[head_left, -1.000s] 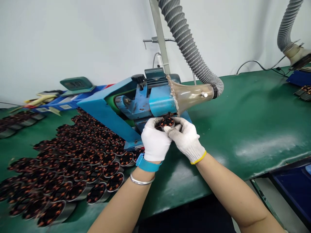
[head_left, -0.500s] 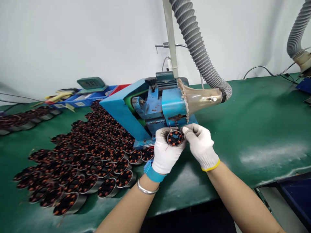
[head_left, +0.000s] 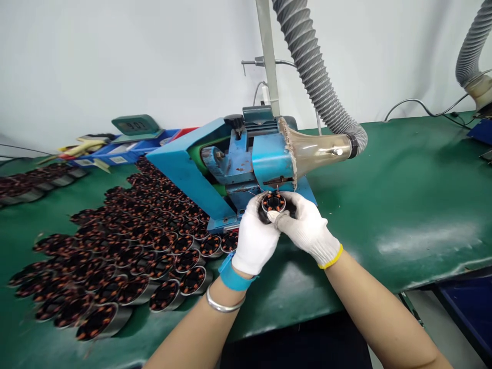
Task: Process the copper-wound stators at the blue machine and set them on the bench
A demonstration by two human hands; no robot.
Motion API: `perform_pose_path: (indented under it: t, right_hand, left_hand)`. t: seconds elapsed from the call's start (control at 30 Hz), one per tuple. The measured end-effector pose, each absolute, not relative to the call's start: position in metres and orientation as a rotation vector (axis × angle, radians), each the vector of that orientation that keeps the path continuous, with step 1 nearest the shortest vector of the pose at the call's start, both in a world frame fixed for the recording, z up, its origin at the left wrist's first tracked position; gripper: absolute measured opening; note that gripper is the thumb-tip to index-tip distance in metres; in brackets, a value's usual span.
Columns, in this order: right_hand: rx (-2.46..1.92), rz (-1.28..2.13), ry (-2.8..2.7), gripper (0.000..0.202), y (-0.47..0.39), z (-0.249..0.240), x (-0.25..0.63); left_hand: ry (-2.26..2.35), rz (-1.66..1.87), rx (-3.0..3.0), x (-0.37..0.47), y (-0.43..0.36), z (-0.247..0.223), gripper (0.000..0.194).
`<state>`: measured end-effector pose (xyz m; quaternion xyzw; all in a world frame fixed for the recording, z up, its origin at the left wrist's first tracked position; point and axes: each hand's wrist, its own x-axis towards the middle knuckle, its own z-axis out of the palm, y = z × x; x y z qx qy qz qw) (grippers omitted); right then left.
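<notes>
Between my gloved hands is a motor stator, a metal ring with black insulation, copper windings and thin wire ends sticking up. My left hand wraps around its left side. My right hand grips the right side, with the thumb across the near rim. Both hands are closed on it. Just beyond them stands a blue belt-driven machine, and the stator's wires point at the slot in its front. Whether the wires touch the slot, I cannot tell.
Many similar stators stand in rows on the green bench to the left. A clear funnel joins the machine to a grey hose. Blue bins and a digital display are at the back left.
My right hand has moved from the stator's upper right side to wrap around it, thumb on the near rim. The stator has shifted slightly up, nearer the machine's slot.
</notes>
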<state>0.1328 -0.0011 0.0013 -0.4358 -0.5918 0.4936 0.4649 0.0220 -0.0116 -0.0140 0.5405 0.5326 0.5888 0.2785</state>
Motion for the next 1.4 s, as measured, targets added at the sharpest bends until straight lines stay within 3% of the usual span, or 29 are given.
perform_pose_path:
  t: [0.37,0.77,0.9,1.13,1.3,1.4]
  right_hand:
    - [-0.938,1.22,-1.376,0.029,0.013,0.005,0.129]
    - [-0.843,1.218,-1.312,0.024,0.017,-0.003,0.13]
    - [-0.874,1.204,-1.305,0.028,0.011,-0.001,0.133]
    - [-0.888,0.947,-1.548,0.046,-0.006,-0.008,0.136]
    - [-0.655,0.872,-1.664,0.048,-0.01,-0.006,0.14]
    - [-0.63,0.84,-1.714,0.047,-0.015,-0.007,0.144]
  left_hand:
    - [1.593,1.57,1.555,0.024,-0.003,0.008,0.033]
    - [1.589,1.525,1.599,0.027,-0.001,0.014,0.032]
    - [1.598,1.522,1.66,0.027,-0.005,0.007,0.031]
    - [1.43,1.723,1.642,0.019,-0.02,-0.009,0.048]
    - [1.18,1.734,1.341,0.01,-0.047,0.001,0.036]
    - [1.143,1.769,1.166,-0.016,-0.088,-0.003,0.043]
